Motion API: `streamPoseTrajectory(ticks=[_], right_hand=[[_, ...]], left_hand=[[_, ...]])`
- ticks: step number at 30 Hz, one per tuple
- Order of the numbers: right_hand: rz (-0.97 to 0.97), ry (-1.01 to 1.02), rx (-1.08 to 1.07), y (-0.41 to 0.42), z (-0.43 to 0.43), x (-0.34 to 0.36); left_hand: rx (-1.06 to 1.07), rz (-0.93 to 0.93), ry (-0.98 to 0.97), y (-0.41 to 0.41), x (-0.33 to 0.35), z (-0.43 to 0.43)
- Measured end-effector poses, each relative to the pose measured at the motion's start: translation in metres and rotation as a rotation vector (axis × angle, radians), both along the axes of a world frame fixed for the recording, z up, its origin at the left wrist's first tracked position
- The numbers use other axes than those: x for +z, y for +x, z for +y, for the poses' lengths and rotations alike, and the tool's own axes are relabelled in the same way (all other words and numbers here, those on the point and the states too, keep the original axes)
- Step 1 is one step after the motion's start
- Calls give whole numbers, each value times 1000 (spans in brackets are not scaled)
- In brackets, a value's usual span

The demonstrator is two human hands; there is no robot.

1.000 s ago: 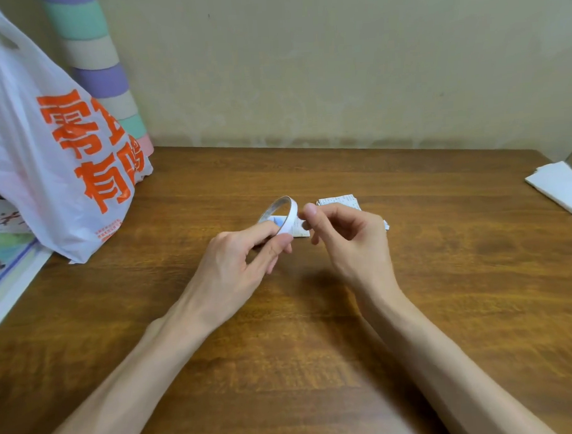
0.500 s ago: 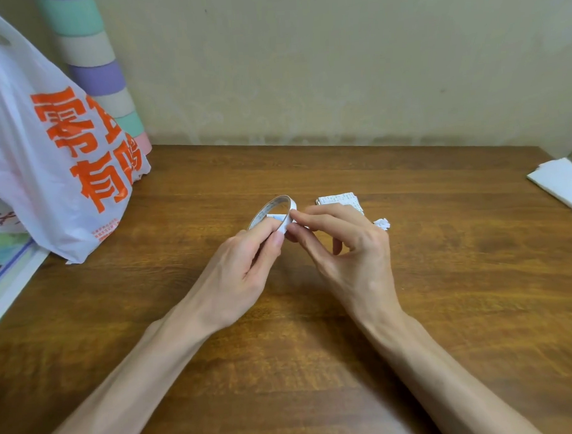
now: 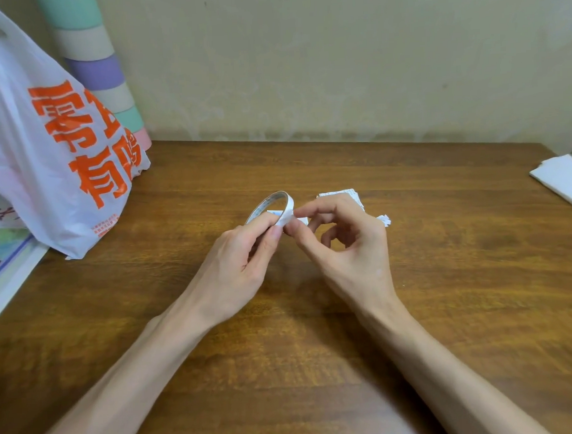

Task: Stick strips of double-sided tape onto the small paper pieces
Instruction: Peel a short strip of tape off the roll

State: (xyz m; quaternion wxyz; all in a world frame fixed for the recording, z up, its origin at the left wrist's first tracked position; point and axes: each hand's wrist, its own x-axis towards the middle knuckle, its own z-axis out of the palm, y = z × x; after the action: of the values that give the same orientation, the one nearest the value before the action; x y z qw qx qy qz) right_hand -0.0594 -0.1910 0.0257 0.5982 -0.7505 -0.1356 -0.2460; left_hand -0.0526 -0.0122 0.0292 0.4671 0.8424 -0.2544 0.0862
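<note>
A thin white roll of double-sided tape (image 3: 277,202) is held up over the middle of the wooden table (image 3: 461,274). My left hand (image 3: 237,255) grips the roll's near side between thumb and fingers. My right hand (image 3: 341,244) pinches the tape's edge at the roll's right side with thumb and index finger, the other fingers curled. Small white paper pieces (image 3: 342,194) lie on the table just behind my right hand, partly hidden by it. One torn scrap (image 3: 384,219) shows at its right.
A white plastic bag with orange characters (image 3: 56,154) stands at the left, with a striped pastel roll (image 3: 94,61) behind it against the wall. Printed sheets (image 3: 4,262) lie at the left edge. Folded white paper (image 3: 561,180) lies at the far right edge.
My right hand has turned, its fingers opening outward a little, while the pinch stays at the roll's right side. The roll and my left hand have hardly moved.
</note>
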Motion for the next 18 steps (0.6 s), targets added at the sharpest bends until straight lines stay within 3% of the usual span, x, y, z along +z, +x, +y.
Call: streamPoseTrajectory(ticks=[14,18], right_hand=[[-41,-73,-131,-2,3,1],[47,-15,-157,-3,-3,3]], left_hand=[[118,35,-48,2,1,5],[96,49,-60,1,1,4]])
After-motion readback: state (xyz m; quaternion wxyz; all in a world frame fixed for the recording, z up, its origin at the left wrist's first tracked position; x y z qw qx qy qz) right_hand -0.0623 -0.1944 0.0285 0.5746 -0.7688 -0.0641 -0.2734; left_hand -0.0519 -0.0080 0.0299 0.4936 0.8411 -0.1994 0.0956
